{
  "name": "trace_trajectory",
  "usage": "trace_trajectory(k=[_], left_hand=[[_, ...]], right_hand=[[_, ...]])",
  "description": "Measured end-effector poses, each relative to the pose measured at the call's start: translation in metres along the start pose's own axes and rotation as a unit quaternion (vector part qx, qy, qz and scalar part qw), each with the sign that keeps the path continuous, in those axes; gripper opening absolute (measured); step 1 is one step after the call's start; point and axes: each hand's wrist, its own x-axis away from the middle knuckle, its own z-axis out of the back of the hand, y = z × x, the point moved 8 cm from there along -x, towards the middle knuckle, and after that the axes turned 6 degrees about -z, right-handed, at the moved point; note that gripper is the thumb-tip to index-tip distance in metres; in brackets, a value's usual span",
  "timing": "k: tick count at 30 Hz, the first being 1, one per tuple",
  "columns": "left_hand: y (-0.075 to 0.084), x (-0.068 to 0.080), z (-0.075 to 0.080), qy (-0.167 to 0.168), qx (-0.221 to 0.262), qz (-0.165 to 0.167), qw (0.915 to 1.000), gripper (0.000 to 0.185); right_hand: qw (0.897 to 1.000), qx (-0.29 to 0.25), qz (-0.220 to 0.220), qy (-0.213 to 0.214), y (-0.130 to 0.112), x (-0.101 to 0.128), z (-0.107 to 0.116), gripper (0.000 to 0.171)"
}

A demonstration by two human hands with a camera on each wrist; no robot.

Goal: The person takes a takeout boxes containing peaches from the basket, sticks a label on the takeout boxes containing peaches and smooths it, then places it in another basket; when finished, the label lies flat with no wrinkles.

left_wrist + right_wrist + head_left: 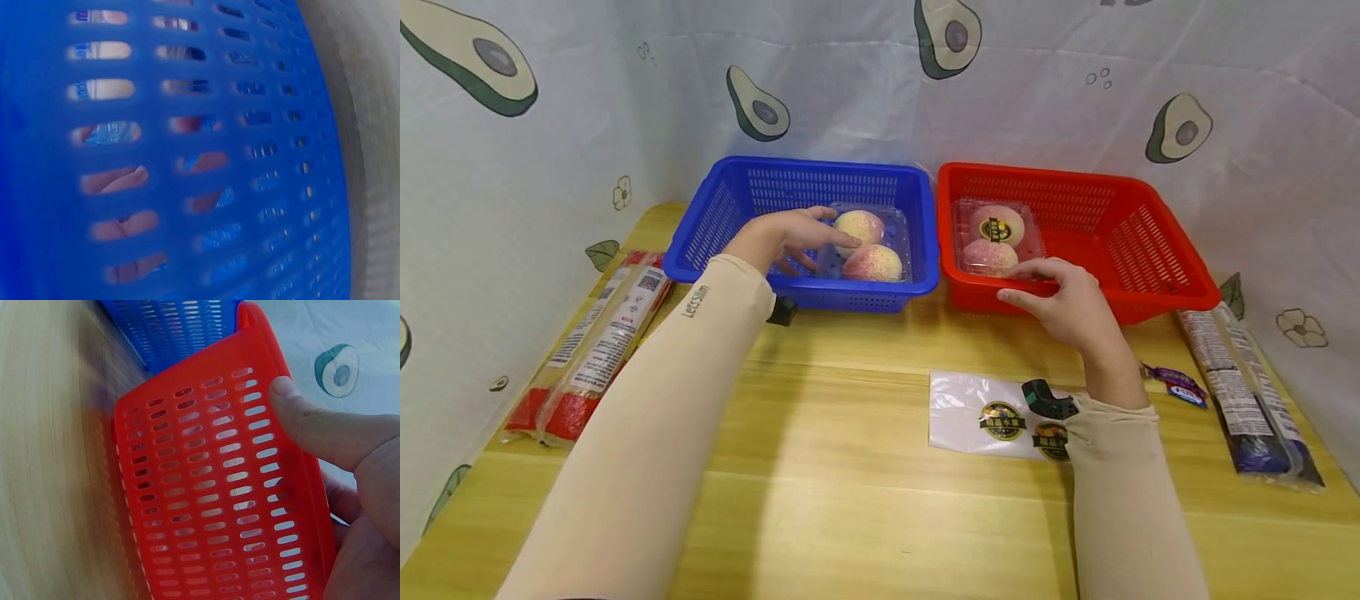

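My left hand (793, 233) reaches into the blue basket (880, 293) with spread fingers. They lie beside a clear plastic box (898, 229) of two pink-and-yellow peaches (872, 263); one finger overlaps the fruit in the head view. In the left wrist view the wall of the blue basket (37, 187) fills most of the picture, and bits of fingers show through its slots. My right hand (1063, 300) holds the front rim of the red basket (1150, 297), thumb (306, 422) outside and fingers inside. Next to those fingers sits another clear box (1033, 237) with two peaches (996, 225), one bearing a round label.
A sheet of round fruit stickers (958, 417) lies by my right wrist. Small wrapped sweets (1180, 385) and a long noodle packet (1247, 392) are at the right. Red-ended noodle packets (595, 350) lie at the left. An avocado-print cloth (850, 92) hangs behind the baskets.
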Motion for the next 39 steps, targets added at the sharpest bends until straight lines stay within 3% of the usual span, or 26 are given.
trace_trajectory(k=[5, 12, 16, 21, 25, 27, 30, 33, 35, 37, 39], left_hand=[[0.000, -0.002, -0.001, 0.009, 0.022, -0.011, 0.9997, 0.095], [0.013, -0.002, -0.003, 0.036, 0.064, -0.074, 0.9945, 0.096], [0.021, 0.000, -0.002, 0.072, 0.086, -0.088, 0.9898, 0.091], [0.032, 0.013, 0.009, 0.143, 0.103, -0.096, 0.9797, 0.080], [0.044, 0.035, 0.028, 0.221, 0.121, -0.144, 0.9570, 0.067], [0.051, 0.050, 0.037, 0.258, 0.138, -0.185, 0.9383, 0.056], [0.060, 0.078, 0.044, 0.288, 0.182, -0.252, 0.9059, 0.037], [0.064, 0.103, 0.038, 0.281, 0.220, -0.321, 0.8770, 0.026], [0.062, 0.117, 0.028, 0.265, 0.230, -0.358, 0.8652, 0.022], [0.056, 0.126, 0.015, 0.238, 0.237, -0.386, 0.8593, 0.020], [0.046, 0.131, 0.001, 0.205, 0.242, -0.397, 0.8613, 0.019]], right_hand=[[1.000, 0.002, 0.001, 0.000, 0.001, 0.000, 0.000, 0.042], [1.000, -0.002, -0.002, -0.003, 0.003, 0.000, -0.001, 0.042], [1.000, -0.003, -0.002, -0.003, 0.003, 0.001, -0.002, 0.042], [1.000, -0.005, -0.001, -0.005, 0.002, 0.002, -0.003, 0.041], [1.000, -0.005, 0.001, -0.004, 0.001, 0.002, -0.004, 0.041], [1.000, -0.006, 0.001, -0.004, 0.001, 0.002, -0.004, 0.041], [1.000, -0.007, 0.000, -0.003, 0.000, 0.001, -0.003, 0.042], [1.000, -0.005, -0.004, -0.003, 0.000, 0.000, -0.002, 0.042], [1.000, -0.005, -0.006, -0.003, 0.001, 0.000, -0.001, 0.042], [1.000, -0.004, -0.008, -0.003, 0.001, 0.000, 0.000, 0.043], [1.000, -0.004, -0.009, -0.002, 0.002, 0.000, 0.001, 0.043]])
